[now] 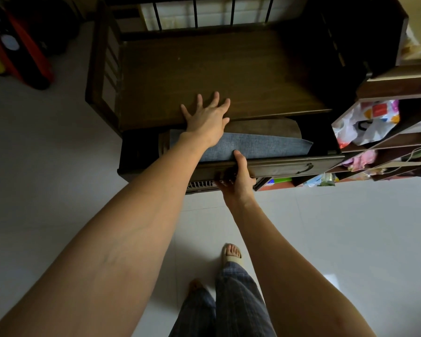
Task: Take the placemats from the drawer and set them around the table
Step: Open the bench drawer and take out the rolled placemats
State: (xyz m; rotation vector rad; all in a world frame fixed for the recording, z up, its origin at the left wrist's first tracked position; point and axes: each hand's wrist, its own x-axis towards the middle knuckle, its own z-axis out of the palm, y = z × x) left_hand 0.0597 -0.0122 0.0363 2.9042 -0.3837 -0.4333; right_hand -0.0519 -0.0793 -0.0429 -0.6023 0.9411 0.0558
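inside drawer (pixel 277 165), placemats (pixel 260 147); no legible writing.

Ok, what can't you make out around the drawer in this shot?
- Placemat count: head view; the blue placemat covers most of the brown placemat, and the cabinet top shades the drawer.
- Right hand fingers: hidden under the drawer front.
- Dining table: out of frame.

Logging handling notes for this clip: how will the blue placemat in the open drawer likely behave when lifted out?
The blue placemat looks like thin woven cloth lying flat, so it will probably droop if lifted by one edge. It seems light for its size. It lies over a brown placemat, which might drag along with it.
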